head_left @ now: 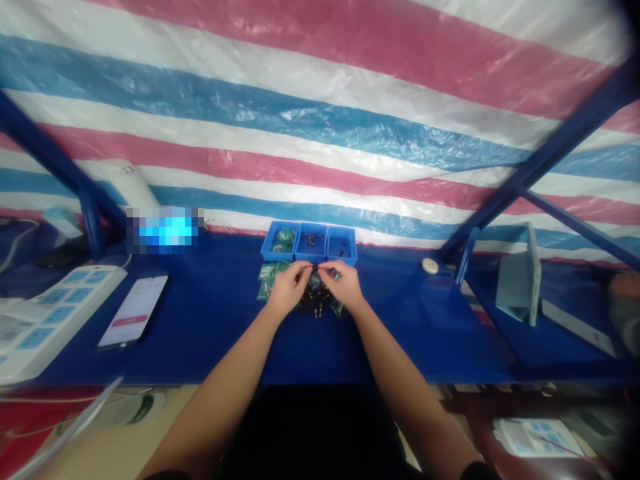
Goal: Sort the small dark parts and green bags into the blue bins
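Note:
My left hand (290, 287) and my right hand (343, 281) meet just in front of three blue bins. Fingers of both are pinched together around a tiny dark part (315, 268), too small to name. Below and between the hands lies a pile of small black and brass-coloured pieces (318, 303). Small clear greenish bags (266, 283) lie beside my left hand. The left bin (278, 255) contains similar bags, the middle bin (311, 255) several small dark and metallic pieces, and the right bin (343, 257) a few dark bits.
On the blue table (215, 300) a phone (134, 312) and a white power strip (65, 313) lie to the left. A round whitish object (429, 266) sits to the right, near a blue metal frame (467, 257). Farther right stands a tablet-like panel (533, 273). Striped sheeting (320, 140) hangs behind.

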Tool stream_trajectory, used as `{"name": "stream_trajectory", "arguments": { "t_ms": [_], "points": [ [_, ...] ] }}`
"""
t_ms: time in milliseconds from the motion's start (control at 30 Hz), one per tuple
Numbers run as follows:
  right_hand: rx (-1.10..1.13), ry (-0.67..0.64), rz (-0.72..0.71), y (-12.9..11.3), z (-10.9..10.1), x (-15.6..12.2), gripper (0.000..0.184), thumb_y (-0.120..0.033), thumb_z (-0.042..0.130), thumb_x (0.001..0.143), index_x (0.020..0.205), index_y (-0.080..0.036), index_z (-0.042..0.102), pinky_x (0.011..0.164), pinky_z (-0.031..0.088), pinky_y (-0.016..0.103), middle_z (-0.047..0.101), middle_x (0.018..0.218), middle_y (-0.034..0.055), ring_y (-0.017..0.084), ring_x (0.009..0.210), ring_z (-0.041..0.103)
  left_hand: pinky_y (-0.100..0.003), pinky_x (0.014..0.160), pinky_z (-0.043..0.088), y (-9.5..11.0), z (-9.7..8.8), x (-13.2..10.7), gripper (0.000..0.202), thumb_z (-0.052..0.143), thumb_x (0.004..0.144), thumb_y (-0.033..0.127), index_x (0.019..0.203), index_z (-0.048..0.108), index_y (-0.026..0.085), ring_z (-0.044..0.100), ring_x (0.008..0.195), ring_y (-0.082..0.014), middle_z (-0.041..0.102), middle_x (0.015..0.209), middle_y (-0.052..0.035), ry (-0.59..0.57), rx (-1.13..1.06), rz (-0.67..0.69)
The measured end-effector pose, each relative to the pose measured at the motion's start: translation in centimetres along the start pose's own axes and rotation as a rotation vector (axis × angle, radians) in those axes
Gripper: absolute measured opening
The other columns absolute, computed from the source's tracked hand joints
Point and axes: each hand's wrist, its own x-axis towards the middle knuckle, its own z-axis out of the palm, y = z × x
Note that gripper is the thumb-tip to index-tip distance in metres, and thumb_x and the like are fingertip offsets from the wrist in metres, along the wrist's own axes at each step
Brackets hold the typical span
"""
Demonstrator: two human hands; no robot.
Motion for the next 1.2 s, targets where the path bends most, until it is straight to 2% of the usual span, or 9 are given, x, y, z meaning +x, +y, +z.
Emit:
{"name": "stream_trajectory", "arguments": {
  "t_ms": [167,300,600,833,1067,1200],
  "points": [
    [0.028,-0.018,-0.004,0.1,0.2,0.0,0.018,-0.03,0.064,0.082,0.095,-0.021,0.073,0.065,0.053,0.028,0.072,0.086,0.0035,0.014,0.068,0.063,-0.021,0.06,0.04,0.0,0.0,0.2,0.022,0.049,0.093,0.038,0.092,0.063,0.02,0.052,0.057,-0.0095,0.059,0.068,0.003,0.017,-0.009,0.013],
    [0.064,-0.007,-0.016,0.1,0.3,0.1,0.018,-0.029,0.066,0.081,0.096,-0.021,0.074,0.065,0.053,0.027,0.072,0.085,0.0036,0.015,0.069,0.063,-0.021,0.059,0.04,0.1,0.1,0.7,0.024,0.047,0.094,0.038,0.085,0.06,0.02,0.052,0.057,-0.0097,0.056,0.064,0.0037,-0.023,-0.028,-0.015],
    [0.07,0.027,0.081,-0.2,0.1,0.2,0.019,-0.029,0.066,0.081,0.095,-0.02,0.075,0.065,0.053,0.028,0.073,0.088,0.0046,0.016,0.073,0.065,-0.023,0.061,0.043,-0.1,0.2,0.7,0.026,0.05,0.093,0.041,0.099,0.064,0.02,0.056,0.06,-0.0116,0.064,0.072,0.0014,-0.012,-0.05,0.023],
    [0.084,0.026,0.114,-0.2,0.3,0.2,0.018,-0.029,0.065,0.08,0.092,-0.019,0.074,0.063,0.052,0.027,0.074,0.088,0.0048,0.016,0.072,0.065,-0.023,0.059,0.042,-0.4,0.1,0.4,0.025,0.052,0.092,0.04,0.102,0.064,0.021,0.053,0.055,-0.0114,0.057,0.061,0.004,-0.026,-0.015,0.042],
    [0.092,0.016,0.113,-0.6,0.3,0.1,0.019,-0.029,0.065,0.08,0.093,-0.019,0.073,0.063,0.052,0.027,0.073,0.086,0.0043,0.016,0.072,0.065,-0.024,0.066,0.045,0.0,0.1,0.4,0.026,0.047,0.095,0.04,0.101,0.064,0.022,0.061,0.066,-0.0125,0.069,0.085,-0.0002,-0.032,-0.01,0.026],
    [0.084,0.033,0.131,-0.6,0.2,0.2,0.018,-0.03,0.065,0.08,0.093,-0.019,0.073,0.063,0.053,0.028,0.074,0.089,0.0049,0.016,0.072,0.065,-0.024,0.062,0.044,0.0,0.1,0.4,0.027,0.05,0.093,0.043,0.105,0.064,0.022,0.059,0.061,-0.0125,0.066,0.073,0.0014,-0.025,-0.013,0.017]
  ]
}}
